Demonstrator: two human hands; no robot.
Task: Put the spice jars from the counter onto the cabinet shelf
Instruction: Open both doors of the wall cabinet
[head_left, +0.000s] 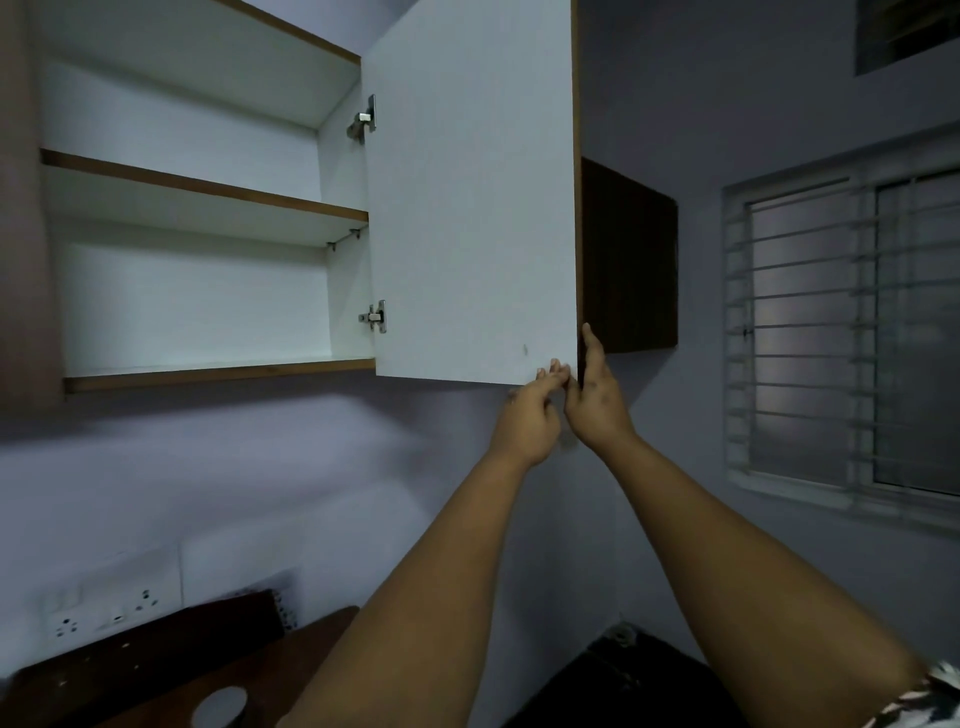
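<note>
The wall cabinet stands open, its white door (472, 208) swung out to the right. Inside, the middle shelf (202, 192) and the bottom shelf (218, 370) hold nothing that I can see. My left hand (530, 415) reaches up to the door's lower right corner, its fingertips touching the bottom edge. My right hand (597, 389) lies flat against the door's outer edge, fingers straight and pointing up. No spice jars show in this view.
A dark brown cabinet (628, 260) hangs behind the open door. A barred window (841, 332) fills the right wall. Low on the left are a wall socket panel (109, 605) and a dark wooden board (156, 670) with a round hole.
</note>
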